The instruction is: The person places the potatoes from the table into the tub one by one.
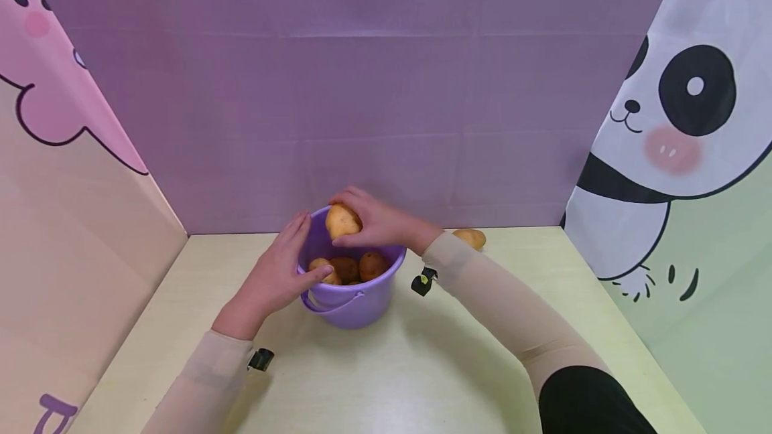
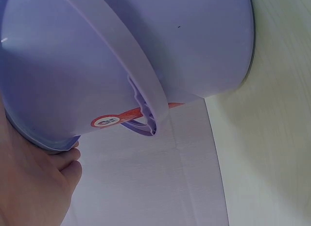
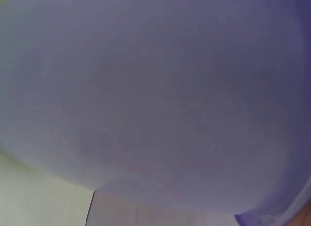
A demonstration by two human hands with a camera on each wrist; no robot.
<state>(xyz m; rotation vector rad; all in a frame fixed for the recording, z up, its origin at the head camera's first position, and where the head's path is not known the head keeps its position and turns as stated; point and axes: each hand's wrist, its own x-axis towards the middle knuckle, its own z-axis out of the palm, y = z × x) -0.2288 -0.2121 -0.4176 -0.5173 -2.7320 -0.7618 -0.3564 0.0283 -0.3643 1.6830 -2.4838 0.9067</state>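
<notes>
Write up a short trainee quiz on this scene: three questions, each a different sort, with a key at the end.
1. Multiple choice: which hand holds the yellowish-brown, rounded potato at the mouth of the round purple plastic bucket?
a) left
b) right
c) both

2. True or false: the left hand touches the bucket's rim.

3. Fill in: outside the bucket, another potato lies on the pale table, partly hidden by the person's beige ____.

Key:
1. b, the right hand
2. True
3. sleeve
</notes>
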